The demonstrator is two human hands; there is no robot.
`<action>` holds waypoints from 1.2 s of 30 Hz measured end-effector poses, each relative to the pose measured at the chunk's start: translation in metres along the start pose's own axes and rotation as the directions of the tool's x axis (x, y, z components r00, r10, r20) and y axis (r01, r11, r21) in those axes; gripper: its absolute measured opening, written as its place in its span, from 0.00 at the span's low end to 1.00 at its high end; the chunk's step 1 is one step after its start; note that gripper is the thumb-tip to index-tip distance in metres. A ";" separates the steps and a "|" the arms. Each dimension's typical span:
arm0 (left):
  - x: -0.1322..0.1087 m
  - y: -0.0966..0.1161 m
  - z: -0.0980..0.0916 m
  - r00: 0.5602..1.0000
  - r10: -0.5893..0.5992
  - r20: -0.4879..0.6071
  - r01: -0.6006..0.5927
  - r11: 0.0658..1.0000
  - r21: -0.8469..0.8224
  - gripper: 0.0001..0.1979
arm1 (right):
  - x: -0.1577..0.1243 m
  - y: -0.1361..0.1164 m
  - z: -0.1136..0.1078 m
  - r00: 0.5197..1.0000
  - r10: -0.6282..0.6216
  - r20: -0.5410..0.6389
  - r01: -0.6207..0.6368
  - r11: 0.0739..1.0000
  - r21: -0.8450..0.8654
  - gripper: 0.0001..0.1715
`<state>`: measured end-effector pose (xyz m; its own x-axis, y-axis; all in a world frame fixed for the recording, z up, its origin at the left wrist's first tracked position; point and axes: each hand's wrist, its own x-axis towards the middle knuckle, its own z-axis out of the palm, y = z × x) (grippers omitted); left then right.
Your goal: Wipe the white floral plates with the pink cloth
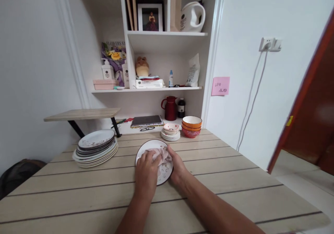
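Observation:
A white plate (164,175) with a dark rim and a floral print is tilted a little above the slatted table. My right hand (179,166) grips its right edge, thumb over the rim. Bunched on the plate's face is a pale pink cloth (163,154). My left hand (146,168) is closed on this cloth and presses it against the plate; part of the cloth is hidden under the fingers. To the left stands a stack of plates (96,140), the upper ones dark-rimmed. Beyond my right hand are small dishes (171,131) in a pile and several nested bowls (191,124), orange above red.
The wooden table (104,199) ends at a white shelf unit (167,34). A raised wooden stand (83,113) overhangs the back left. Behind the dishes sit a laptop (146,120), glasses (147,129), a red jug (171,108) and a dark bottle (181,108). Cords (252,98) hang at right.

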<state>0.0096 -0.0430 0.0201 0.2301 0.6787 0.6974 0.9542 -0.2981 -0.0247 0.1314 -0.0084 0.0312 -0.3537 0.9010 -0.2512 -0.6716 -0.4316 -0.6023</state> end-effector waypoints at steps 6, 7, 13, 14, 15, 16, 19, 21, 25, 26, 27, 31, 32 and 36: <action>0.003 -0.006 -0.010 0.985 -0.172 0.032 0.171 0.985 0.029 0.20 | 0.001 0.013 0.003 1.000 -0.022 0.003 0.022 0.999 -0.042 0.24; 0.003 -0.007 -0.011 0.980 -0.195 0.040 0.194 0.980 0.033 0.20 | 0.001 0.013 0.003 1.000 -0.023 0.003 0.023 0.999 -0.043 0.24; 0.003 -0.010 -0.014 0.957 -0.284 0.066 0.279 0.958 0.065 0.19 | 0.004 0.008 0.001 0.995 -0.078 -0.055 0.080 0.996 0.038 0.23; 0.003 -0.010 -0.013 0.957 -0.282 0.071 0.276 0.958 0.076 0.18 | 0.005 0.006 0.000 0.994 -0.087 -0.068 0.091 0.995 0.052 0.24; 0.003 -0.010 -0.013 0.959 -0.274 0.075 0.268 0.960 0.087 0.17 | 0.006 0.005 -0.001 0.993 -0.095 -0.076 0.100 0.993 0.064 0.24; 0.003 -0.010 -0.012 0.962 -0.262 0.078 0.254 0.962 0.097 0.17 | 0.007 0.005 -0.001 0.992 -0.103 -0.079 0.109 0.991 0.076 0.25; 0.003 -0.008 -0.010 0.973 -0.208 0.103 0.199 0.976 0.089 0.19 | 0.008 0.004 -0.003 0.990 -0.124 -0.064 0.130 0.986 0.100 0.25; 0.004 -0.007 -0.009 0.976 -0.172 0.134 0.167 0.985 0.053 0.21 | 0.009 0.004 -0.004 0.989 -0.140 -0.054 0.145 0.983 0.109 0.26; 0.004 0.001 -0.010 0.976 -0.121 0.182 0.125 0.992 -0.010 0.19 | 0.012 0.002 -0.007 0.984 -0.163 -0.067 0.171 0.976 0.134 0.26; 0.004 0.004 -0.011 0.976 -0.105 0.190 0.111 0.994 -0.020 0.18 | 0.013 0.001 -0.009 0.984 -0.161 -0.074 0.170 0.976 0.139 0.25; 0.004 0.007 -0.011 0.976 -0.090 0.197 0.098 0.995 -0.027 0.18 | 0.014 0.000 -0.010 0.985 -0.154 -0.080 0.164 0.977 0.139 0.25; 0.002 0.013 -0.010 0.979 -0.066 0.191 0.083 0.993 -0.083 0.20 | 0.017 -0.003 -0.014 0.988 -0.129 -0.084 0.138 0.984 0.113 0.24; 0.001 0.013 -0.009 0.982 -0.073 0.176 0.094 0.989 -0.115 0.22 | 0.017 -0.003 -0.014 0.988 -0.129 -0.081 0.137 0.984 0.109 0.24; -0.001 0.008 -0.004 0.984 -0.141 0.111 0.166 0.952 -0.256 0.26 | 0.016 -0.004 -0.013 0.987 -0.134 -0.087 0.143 0.984 0.109 0.23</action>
<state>0.0167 -0.0487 0.0218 0.1128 0.7845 0.6097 0.8981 -0.3431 0.2752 0.1366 0.0078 0.0198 -0.2030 0.9511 -0.2329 -0.7823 -0.3006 -0.5456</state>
